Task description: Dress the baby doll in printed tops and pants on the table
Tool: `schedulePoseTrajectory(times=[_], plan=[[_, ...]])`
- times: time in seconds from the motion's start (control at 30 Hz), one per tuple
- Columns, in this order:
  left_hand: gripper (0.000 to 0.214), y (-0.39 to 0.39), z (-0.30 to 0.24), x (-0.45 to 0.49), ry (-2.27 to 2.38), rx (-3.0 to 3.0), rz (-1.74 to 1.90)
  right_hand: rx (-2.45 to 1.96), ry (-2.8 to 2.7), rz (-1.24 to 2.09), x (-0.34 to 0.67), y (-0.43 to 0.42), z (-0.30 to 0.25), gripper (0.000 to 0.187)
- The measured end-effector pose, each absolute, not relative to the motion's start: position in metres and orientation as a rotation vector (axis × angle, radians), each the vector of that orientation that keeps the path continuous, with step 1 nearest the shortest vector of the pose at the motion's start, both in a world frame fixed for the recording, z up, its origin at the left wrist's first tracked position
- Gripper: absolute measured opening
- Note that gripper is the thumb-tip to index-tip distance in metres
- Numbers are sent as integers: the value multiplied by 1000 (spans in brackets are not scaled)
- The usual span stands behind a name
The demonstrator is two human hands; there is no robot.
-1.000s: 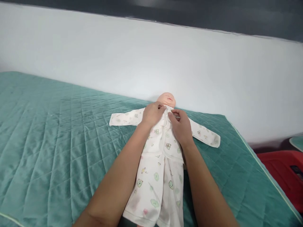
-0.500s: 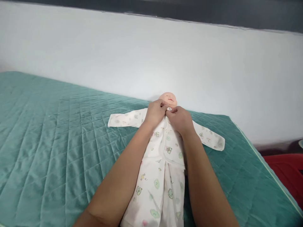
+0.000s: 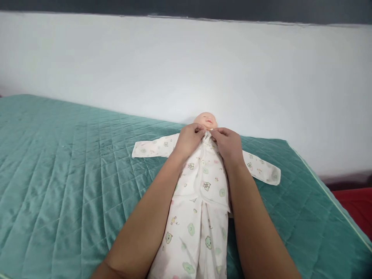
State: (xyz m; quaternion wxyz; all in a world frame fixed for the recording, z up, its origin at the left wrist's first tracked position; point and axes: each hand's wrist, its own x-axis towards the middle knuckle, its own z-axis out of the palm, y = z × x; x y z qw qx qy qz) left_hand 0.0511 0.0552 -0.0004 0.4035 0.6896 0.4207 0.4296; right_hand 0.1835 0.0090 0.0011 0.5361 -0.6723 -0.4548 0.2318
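A baby doll (image 3: pixel 205 118) lies on its back on a teal quilted mattress (image 3: pixel 72 166), head toward the wall. It wears a white romper (image 3: pixel 200 193) printed with small green animals, sleeves spread out to both sides. My left hand (image 3: pixel 188 139) pinches the left edge of the romper's collar just under the doll's chin. My right hand (image 3: pixel 228 144) pinches the right edge of the collar, fingertips almost meeting the left hand's. Both forearms lie along the doll's body.
A white wall (image 3: pixel 186 69) runs right behind the doll's head. The mattress edge with pale piping (image 3: pixel 328 193) falls off at the right, and something red (image 3: pixel 356 207) sits below it on the floor.
Both hands have slid up from the doll's chest to the collar and closed together there. The view has shifted slightly to the left.
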Motion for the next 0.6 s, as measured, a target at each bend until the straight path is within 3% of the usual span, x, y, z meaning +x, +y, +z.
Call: schedulePoseTrajectory(times=[0.37, 0.6], plan=[[11, 58, -3, 51, 993, 1715, 1082, -1468, -1148, 570, 183, 8, -5, 24], [13, 61, -8, 49, 950, 1780, 1030, -1480, -1141, 789, 186, 4, 0, 29]])
